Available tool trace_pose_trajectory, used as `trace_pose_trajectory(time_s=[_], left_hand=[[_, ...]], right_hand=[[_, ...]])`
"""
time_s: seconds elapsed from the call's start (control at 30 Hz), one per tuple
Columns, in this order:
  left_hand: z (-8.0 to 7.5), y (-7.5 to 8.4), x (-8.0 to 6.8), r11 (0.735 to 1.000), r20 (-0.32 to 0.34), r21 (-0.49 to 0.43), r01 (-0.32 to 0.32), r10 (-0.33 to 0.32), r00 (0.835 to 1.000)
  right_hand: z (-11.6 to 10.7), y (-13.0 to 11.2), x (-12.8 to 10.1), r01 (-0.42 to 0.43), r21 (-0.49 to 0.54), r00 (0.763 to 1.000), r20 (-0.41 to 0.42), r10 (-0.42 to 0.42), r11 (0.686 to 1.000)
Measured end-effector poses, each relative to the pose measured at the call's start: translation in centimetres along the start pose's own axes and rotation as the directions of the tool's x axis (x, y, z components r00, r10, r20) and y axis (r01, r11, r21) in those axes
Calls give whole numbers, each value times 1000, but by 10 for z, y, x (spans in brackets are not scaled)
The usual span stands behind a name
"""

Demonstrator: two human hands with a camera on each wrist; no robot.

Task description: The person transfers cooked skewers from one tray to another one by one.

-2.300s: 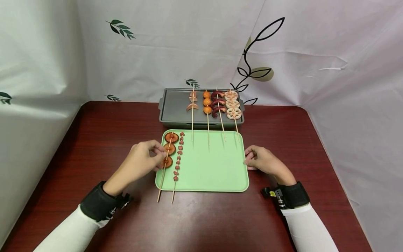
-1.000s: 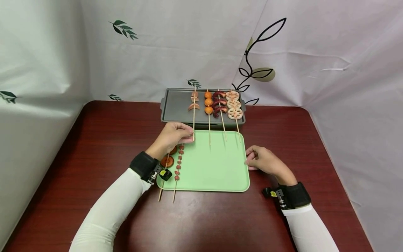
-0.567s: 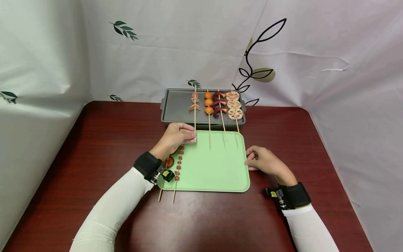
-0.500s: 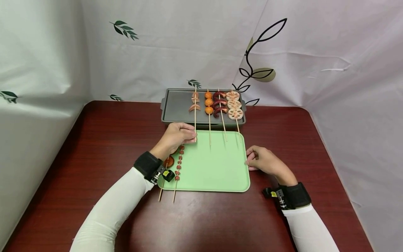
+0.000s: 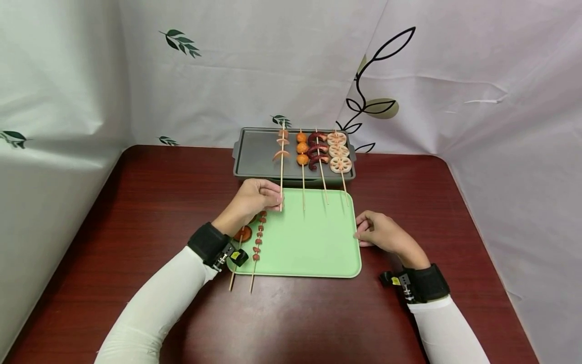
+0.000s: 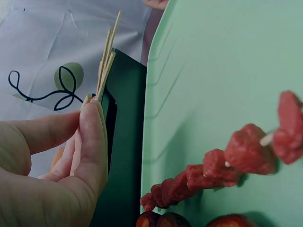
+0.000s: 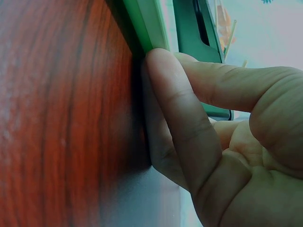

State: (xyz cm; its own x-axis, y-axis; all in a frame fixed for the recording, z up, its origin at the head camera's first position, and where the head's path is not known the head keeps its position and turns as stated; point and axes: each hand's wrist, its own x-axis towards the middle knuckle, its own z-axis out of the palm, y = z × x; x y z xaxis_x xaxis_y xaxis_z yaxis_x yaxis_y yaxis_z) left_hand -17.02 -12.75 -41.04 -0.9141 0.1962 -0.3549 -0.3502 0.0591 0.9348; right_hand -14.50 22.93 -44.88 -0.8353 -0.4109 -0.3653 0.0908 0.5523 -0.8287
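Observation:
My left hand (image 5: 254,197) pinches the lower stick of a skewer with pinkish curved slices (image 5: 282,155), between thumb and fingers. Its slices are over the grey grill pan (image 5: 255,151); whether they touch it I cannot tell. My right hand (image 5: 382,230) pinches the right rim of the light green tray (image 5: 313,237), as the tray's edge (image 7: 150,23) in the right wrist view shows. A skewer of small red meat pieces (image 5: 256,249) lies on the tray's left side. Left of it is a mushroom skewer (image 5: 243,234), partly hidden by my left arm.
On the pan's right half lie skewers of orange balls (image 5: 302,147), octopus tentacles (image 5: 318,148) and lotus root slices (image 5: 338,150), their sticks reaching over the tray. Dark red wooden table (image 5: 295,318) surrounds everything. A white patterned cloth (image 5: 227,76) hangs behind.
My left hand has gone from the mushroom skewer to the pinkish one. In the last half second that skewer has tilted slightly, its lower end coming toward me. The right hand stays put.

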Motion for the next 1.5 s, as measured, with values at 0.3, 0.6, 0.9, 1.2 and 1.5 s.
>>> trace_pose_trajectory(time_s=[0.3, 0.6, 0.9, 1.2, 1.5], left_hand=[[-1, -9, -26, 993, 107, 103, -59, 48, 993], [4, -13, -53, 989, 163, 141, -52, 29, 986], [9, -21, -69, 988, 195, 150, -48, 19, 981], [12, -33, -85, 986, 247, 163, -14, -27, 969], [14, -45, -99, 989, 280, 140, 45, -83, 956]], right_hand=[[0, 0, 1, -4, 2, 1000, 3, 4, 1000], [0, 0, 0, -18, -1, 1000, -1, 18, 1000], [0, -1, 0, -20, -4, 1000, -1, 20, 1000], [-1, -1, 0, -5, -3, 1000, -1, 5, 1000], [-1, -1, 0, -2, -16, 1000, -8, 2, 1000]])
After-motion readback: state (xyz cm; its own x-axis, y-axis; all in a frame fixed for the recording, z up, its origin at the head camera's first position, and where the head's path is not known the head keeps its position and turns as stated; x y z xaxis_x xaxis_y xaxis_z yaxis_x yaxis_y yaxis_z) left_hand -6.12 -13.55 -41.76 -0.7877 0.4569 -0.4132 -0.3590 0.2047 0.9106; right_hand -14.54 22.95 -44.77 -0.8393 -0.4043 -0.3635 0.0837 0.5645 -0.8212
